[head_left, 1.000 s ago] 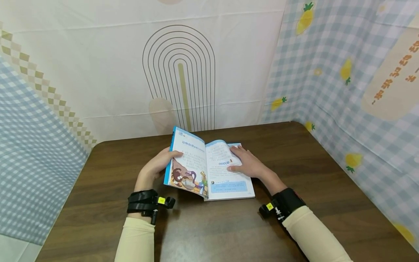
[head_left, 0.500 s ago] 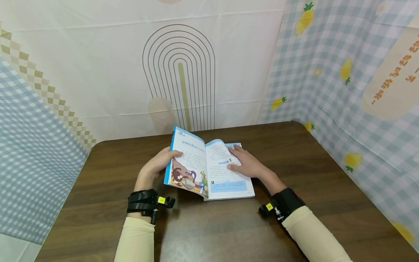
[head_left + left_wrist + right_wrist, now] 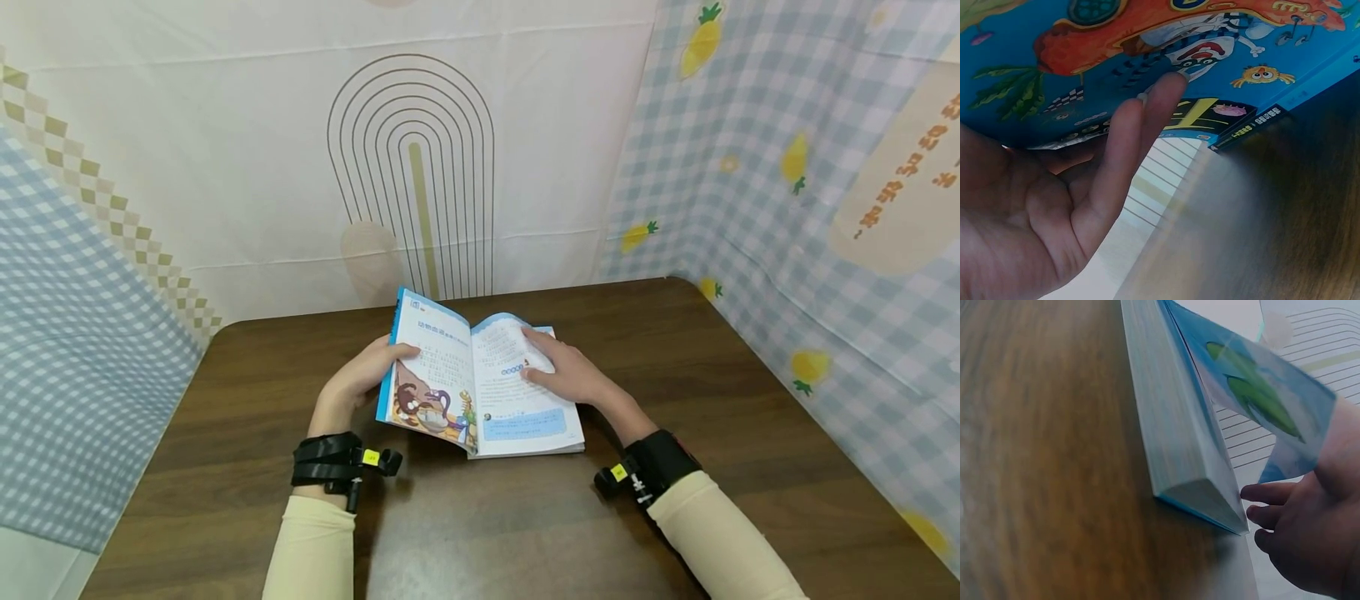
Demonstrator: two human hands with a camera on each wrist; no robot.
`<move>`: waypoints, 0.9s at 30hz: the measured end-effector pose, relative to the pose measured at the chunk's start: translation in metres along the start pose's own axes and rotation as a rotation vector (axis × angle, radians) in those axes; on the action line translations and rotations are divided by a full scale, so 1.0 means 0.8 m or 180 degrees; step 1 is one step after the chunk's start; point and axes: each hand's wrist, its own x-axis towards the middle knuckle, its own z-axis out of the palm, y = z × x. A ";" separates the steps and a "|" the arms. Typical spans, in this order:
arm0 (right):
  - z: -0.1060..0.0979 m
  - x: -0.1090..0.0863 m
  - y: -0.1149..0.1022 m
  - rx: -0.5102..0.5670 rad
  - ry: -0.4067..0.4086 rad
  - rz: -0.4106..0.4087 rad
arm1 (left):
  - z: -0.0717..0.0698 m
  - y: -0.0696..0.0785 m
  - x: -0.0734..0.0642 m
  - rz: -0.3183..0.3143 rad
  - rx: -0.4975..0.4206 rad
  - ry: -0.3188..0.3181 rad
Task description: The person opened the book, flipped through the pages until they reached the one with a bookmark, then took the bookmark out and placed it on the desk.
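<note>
An open book (image 3: 438,367) with a blue cover lies on the table, its left side tilted up. My left hand (image 3: 365,372) grips that raised side, thumb on the printed page. Behind it, the fingers rest against the illustrated blue cover (image 3: 1110,37), as the left wrist view shows. At the book's right side, my right hand (image 3: 572,377) pinches the outer edge of a page (image 3: 506,346), which bows upward. From the right wrist, the lifted page (image 3: 1260,390) stands apart from the thick page block (image 3: 1172,419); the remaining fingers are near the block's corner.
A dark wooden table (image 3: 465,533) carries the book. Behind it hangs a white cloth (image 3: 262,167) with an arch print, and checked cloth (image 3: 750,208) flanks the right. Black straps with small cameras (image 3: 386,463) sit on both wrists.
The right hand's fingers have drawn slightly inward and up along the right page. That page now bows higher off the pages below. The left hand stays where it was.
</note>
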 end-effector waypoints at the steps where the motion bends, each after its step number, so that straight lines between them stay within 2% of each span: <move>1: 0.000 0.000 0.000 0.0055 0.0028 0.0022 | 0.000 0.000 0.000 0.0009 0.0012 -0.0007; 5: 0.000 0.000 -0.002 0.0273 0.0167 0.0114 | 0.001 0.000 0.000 -0.0005 -0.0029 -0.0017; 10: -0.001 0.002 -0.003 0.0539 0.0502 0.0132 | 0.001 0.000 0.000 -0.0015 -0.0053 -0.0032; 14: -0.005 0.003 -0.004 0.1003 0.0679 0.0181 | 0.000 0.000 0.001 -0.0001 -0.0034 -0.0025; 18: -0.007 0.003 -0.004 0.1450 0.0701 0.0212 | -0.001 -0.002 0.001 -0.0014 -0.0002 -0.0008; 21: -0.008 0.003 -0.005 0.1660 0.0715 0.0243 | -0.001 -0.001 0.000 -0.0031 0.0011 0.0015; 27: -0.007 0.003 -0.009 0.1768 0.0676 0.0398 | -0.001 0.001 -0.002 -0.0058 -0.0006 0.0046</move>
